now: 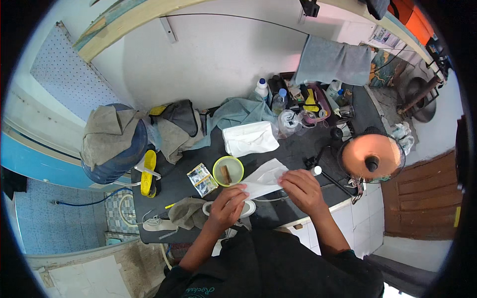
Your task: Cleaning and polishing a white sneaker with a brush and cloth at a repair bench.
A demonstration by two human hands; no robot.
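A white sheet of thin paper or tissue [262,178] is stretched between my hands above the dark tabletop. My left hand [227,205] pinches its lower left end, and my right hand [302,188] holds its right end. Just beyond my left hand stands a round tub with a yellow-green rim [228,157], with a brown wooden-looking block [225,174] in it. Left of the tub lies a printed foil packet [202,180]. A white pack or folded stack [250,139] lies behind the tub. Under my left hand, a white shoe [247,209] is partly hidden.
A yellow-soled shoe [149,173] and a grey cloth [188,213] are at left. More cloths [240,111] lie along the wall. Bottles [279,101] and a pink basket [323,97] stand at the back. A round fan [371,154] is at right, near a black stand [337,184].
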